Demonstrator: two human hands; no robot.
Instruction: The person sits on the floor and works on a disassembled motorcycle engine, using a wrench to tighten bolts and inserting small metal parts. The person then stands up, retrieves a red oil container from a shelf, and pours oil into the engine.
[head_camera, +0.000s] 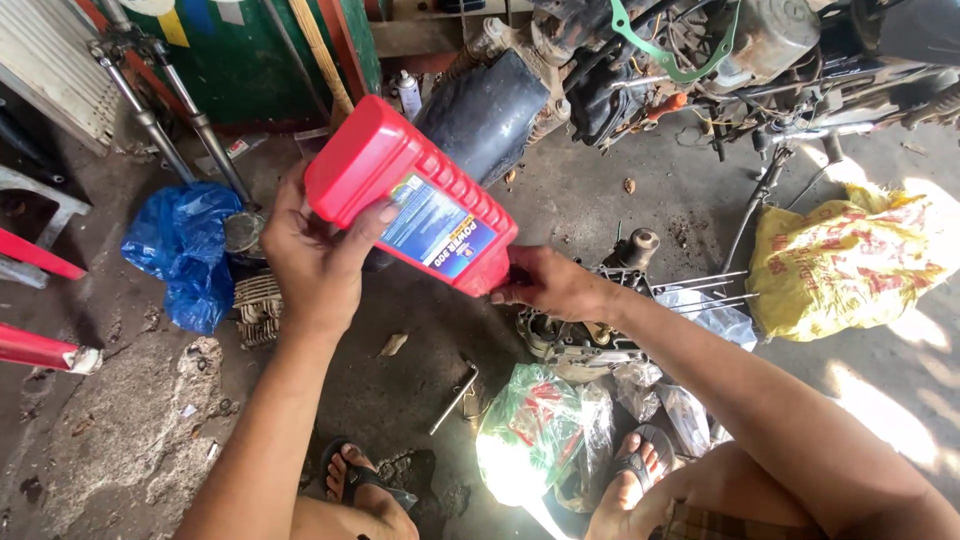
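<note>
You hold a red bottle up in the air with both hands, over the dirty floor. Your left hand wraps around its wide bottom end, thumb on the blue label, fingers shut tight on it. Your right hand is closed around the low end, where the cap would be — your fingers hide that part, so you cannot see the cap itself.

The bottle is hard plastic, so it looks stiff and will not squash much. It is smooth and may be oily, so it could slip. If it is full it will feel heavy, and the liquid inside will slosh as you tilt it. Keep your grip where the ribs are on the side — they help your fingers stay put.

It is bright red, long and flat-sided, tipped down to your right. Below it sits a grey engine part, beside a green bag. A blue bag and a yellow bag lie off to the sides.
</note>
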